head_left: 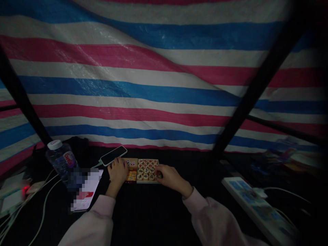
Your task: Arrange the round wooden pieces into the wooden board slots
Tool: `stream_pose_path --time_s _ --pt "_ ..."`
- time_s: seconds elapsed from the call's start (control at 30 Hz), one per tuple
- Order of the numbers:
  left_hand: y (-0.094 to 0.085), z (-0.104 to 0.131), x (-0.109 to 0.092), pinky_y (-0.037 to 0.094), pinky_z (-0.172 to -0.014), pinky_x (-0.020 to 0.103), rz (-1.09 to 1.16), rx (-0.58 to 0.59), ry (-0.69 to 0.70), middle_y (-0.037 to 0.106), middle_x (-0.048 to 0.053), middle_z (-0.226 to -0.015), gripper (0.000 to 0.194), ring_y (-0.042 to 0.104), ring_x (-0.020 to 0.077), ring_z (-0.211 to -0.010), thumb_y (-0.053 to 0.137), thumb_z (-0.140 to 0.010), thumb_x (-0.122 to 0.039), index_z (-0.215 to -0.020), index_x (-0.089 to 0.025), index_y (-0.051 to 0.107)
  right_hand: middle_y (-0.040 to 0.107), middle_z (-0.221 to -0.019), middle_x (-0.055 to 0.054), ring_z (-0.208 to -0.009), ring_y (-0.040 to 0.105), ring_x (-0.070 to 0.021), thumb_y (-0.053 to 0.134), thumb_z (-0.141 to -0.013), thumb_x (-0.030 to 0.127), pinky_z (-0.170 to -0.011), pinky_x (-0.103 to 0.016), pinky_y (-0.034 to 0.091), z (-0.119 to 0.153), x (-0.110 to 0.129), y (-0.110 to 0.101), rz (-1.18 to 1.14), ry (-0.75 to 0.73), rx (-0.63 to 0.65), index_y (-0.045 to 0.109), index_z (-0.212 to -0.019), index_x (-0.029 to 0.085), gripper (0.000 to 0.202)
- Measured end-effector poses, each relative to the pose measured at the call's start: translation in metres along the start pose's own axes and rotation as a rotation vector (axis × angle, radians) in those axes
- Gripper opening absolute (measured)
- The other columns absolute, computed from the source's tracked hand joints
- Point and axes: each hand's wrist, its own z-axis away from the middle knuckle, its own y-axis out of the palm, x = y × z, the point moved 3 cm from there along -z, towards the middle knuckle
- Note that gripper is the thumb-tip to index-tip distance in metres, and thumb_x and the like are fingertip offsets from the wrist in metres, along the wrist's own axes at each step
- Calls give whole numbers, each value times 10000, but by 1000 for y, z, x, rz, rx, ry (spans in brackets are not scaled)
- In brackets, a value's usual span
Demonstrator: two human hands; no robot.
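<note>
A shallow open box (147,182) holds several rows of round Chinese chess pieces (146,170), with red characters at the back and black ones nearer me. Against its left side lies the printed cardboard lid (132,175), brown and yellow. My left hand (118,173) rests flat at the lid's left edge, fingers loosely apart and partly covering it. At the box's right side, my right hand (169,176) has its fingertips closed together over the end column, apparently on a chess piece mostly hidden by the fingers.
A white-edged phone (114,155) with a cable lies behind my left hand. A lit phone (88,191) and a clear plastic jar (63,159) stand left. White cables (44,205) run along the left. A power strip (252,205) lies right. Striped sheeting (153,78) hangs behind.
</note>
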Motion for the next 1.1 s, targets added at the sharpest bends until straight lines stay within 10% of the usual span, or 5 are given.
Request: stream_pose_path --time_s 1.1 --pt "-1 -1 1 350 -884 449 31 2 5 559 194 -1190 467 552 297 -1027 306 -885 -326 -1228 -69 492 667 -1021 -131 -924 643 -270 707 -612 228 -699 -301 480 -30 19 -2 177 399 254 630 -951 171 352"
